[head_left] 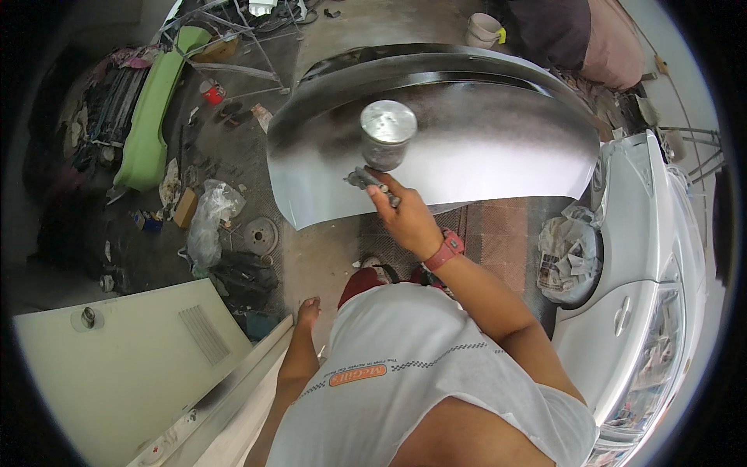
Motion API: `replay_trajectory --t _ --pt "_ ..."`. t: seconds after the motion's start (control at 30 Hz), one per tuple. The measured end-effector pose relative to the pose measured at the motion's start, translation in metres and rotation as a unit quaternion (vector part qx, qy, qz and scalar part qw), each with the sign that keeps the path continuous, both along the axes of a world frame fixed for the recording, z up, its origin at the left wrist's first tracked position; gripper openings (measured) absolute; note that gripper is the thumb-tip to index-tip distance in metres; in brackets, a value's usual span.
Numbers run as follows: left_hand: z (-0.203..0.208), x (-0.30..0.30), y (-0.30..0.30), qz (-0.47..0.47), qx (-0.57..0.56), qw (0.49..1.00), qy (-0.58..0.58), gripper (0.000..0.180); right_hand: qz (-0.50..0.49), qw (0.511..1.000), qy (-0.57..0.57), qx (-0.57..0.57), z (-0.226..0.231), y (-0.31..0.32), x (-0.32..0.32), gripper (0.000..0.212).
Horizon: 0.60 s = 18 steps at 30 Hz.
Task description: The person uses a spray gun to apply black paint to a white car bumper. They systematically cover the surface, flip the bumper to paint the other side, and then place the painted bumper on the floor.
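Observation:
My right hand (411,222), a red watch on its wrist, is wrapped round the handle of a spray gun (363,179). The gun's round metal cup (388,134) sits on top and is slightly blurred. Beyond the gun lies a curved car body panel (467,148), pale silver along its near edge and dark, shading to black, toward the far side. The gun is held over this near part, apart from its surface. Low at my left side hangs my left hand (309,311), its fingers curled in with nothing visible in them.
A white car (615,335) stands close on my right, its wheel covered with newspaper and plastic (568,261). At left are a pale cabinet (132,366), a green bumper (148,128), clear plastic sheeting (212,222) and a metal disc (261,235). A white bucket (483,29) stands beyond the panel.

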<state>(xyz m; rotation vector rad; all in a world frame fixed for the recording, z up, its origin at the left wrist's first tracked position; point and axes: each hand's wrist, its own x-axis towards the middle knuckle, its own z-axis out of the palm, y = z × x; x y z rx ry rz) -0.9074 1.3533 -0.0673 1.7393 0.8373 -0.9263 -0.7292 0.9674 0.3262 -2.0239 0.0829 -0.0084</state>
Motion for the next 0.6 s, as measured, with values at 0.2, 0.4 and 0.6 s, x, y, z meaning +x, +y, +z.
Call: replay_trajectory --t 0.2,0.4,0.6 --pt "0.016 -0.022 0.001 0.04 -0.001 0.998 0.044 0.049 0.068 0.987 0.085 0.12 -0.01 0.025 0.013 0.05" --pt "0.036 -0.007 -0.026 0.006 0.013 1.0 0.006 0.045 -0.04 0.999 0.03 0.005 -0.014 -0.04 -0.011 0.052" --pt "0.029 0.021 -0.042 0.008 0.001 1.0 -0.012 0.043 -0.19 0.981 0.032 -0.031 -0.002 -0.155 -0.07 0.05"
